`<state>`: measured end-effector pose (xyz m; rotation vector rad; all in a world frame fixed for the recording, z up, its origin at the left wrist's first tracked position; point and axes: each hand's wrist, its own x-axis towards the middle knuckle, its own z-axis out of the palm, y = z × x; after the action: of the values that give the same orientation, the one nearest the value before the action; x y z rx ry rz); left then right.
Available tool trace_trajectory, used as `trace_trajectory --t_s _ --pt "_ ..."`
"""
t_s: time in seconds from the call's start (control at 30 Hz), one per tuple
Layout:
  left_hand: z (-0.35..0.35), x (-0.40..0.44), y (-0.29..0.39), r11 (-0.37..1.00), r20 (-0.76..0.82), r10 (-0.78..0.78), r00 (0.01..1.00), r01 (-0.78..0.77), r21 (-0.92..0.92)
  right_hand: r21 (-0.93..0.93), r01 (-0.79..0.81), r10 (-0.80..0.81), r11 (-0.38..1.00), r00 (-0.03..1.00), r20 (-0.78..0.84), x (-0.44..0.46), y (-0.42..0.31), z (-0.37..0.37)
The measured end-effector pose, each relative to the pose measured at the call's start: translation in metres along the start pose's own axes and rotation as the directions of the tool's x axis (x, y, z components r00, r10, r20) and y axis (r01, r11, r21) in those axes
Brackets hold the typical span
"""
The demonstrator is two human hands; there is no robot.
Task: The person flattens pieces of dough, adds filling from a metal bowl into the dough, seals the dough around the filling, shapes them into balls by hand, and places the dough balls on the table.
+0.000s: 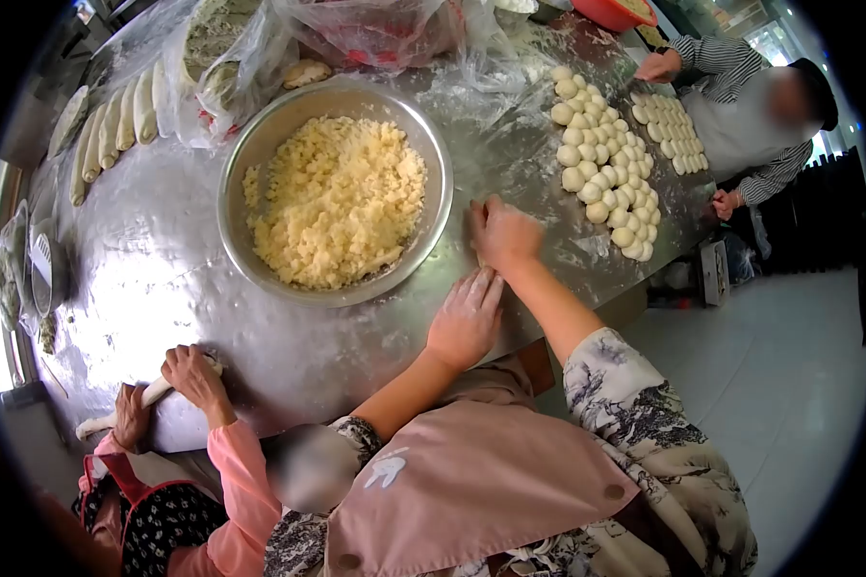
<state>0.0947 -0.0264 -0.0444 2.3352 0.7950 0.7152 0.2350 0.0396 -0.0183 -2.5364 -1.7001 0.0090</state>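
Note:
Near the table's front edge, just right of a large metal bowl (231, 207) of yellow crumbly filling (342, 202), my two hands are close together. My left hand (467, 322) lies palm down with its fingers stretched out, their tips beside my right wrist. My right hand (506, 234) is a little farther forward, its fingers curled and blurred by motion; what they hold is hidden. A sliver of something pale shows between the hands, too small to make out. Many round dough balls (601, 159) sit to the right of my right hand.
At the lower left, a co-worker's hands (192, 380) are on a long dough roll (156, 392). Dough rolls (109, 135) lie at the back left beside plastic bags (370, 29). Another person (765, 111) stands at the far right by rows of dough pieces (669, 130).

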Motion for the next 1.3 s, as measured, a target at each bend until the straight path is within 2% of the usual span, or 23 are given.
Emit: trace_trajectory --t_s 0.2,0.3,0.4,0.5,0.6,0.7,0.8,0.9,1.03,1.13,1.3 --pt "-0.001 0.012 -0.001 0.999 0.043 -0.043 0.998 0.044 -0.024 0.107 0.154 -0.125 0.982 0.963 -0.241 0.031 0.007 0.019" --pt "-0.004 0.015 -0.001 0.999 0.078 -0.044 0.996 0.043 0.008 0.102 0.194 -0.151 0.976 0.932 -0.328 0.049 0.008 0.025" --pt "-0.008 0.019 0.002 0.998 0.081 -0.026 0.996 0.021 0.052 0.058 0.298 -0.236 0.953 0.846 -0.479 0.064 0.012 0.029" --pt "-0.007 0.017 0.004 0.996 0.073 -0.015 0.997 0.009 0.084 0.051 0.287 -0.229 0.957 0.849 -0.476 0.070 0.014 0.033" --pt "-0.006 0.013 0.007 0.994 0.064 -0.015 0.998 0.009 0.105 0.104 0.207 -0.162 0.973 0.929 -0.332 0.068 0.010 0.027" --pt "-0.005 0.010 0.004 0.991 0.069 -0.020 0.997 0.011 0.131 0.302 0.171 -0.102 0.938 0.967 -0.232 0.058 0.009 0.022" --pt "-0.001 0.004 0.005 0.990 0.077 -0.035 0.996 0.024 0.142 0.298 0.108 -0.118 0.949 0.993 0.015 0.042 0.015 0.000" --pt "0.001 0.004 0.007 0.989 0.064 -0.029 0.998 0.020 0.146 0.252 0.104 -0.125 0.962 0.990 0.068 0.010 0.015 -0.013" --pt "0.001 0.003 0.003 0.988 0.084 -0.018 0.996 0.005 0.152 0.242 0.111 -0.085 0.964 0.990 -0.116 -0.005 0.013 0.000" --pt "0.001 0.004 0.002 0.992 0.092 -0.036 0.995 0.025 0.126 0.146 0.185 -0.141 0.972 0.954 -0.265 0.000 0.012 0.012" --pt "-0.003 0.016 0.003 0.990 0.156 -0.116 0.981 0.102 0.100 0.097 0.218 -0.175 0.971 0.928 -0.328 0.035 0.009 0.024"
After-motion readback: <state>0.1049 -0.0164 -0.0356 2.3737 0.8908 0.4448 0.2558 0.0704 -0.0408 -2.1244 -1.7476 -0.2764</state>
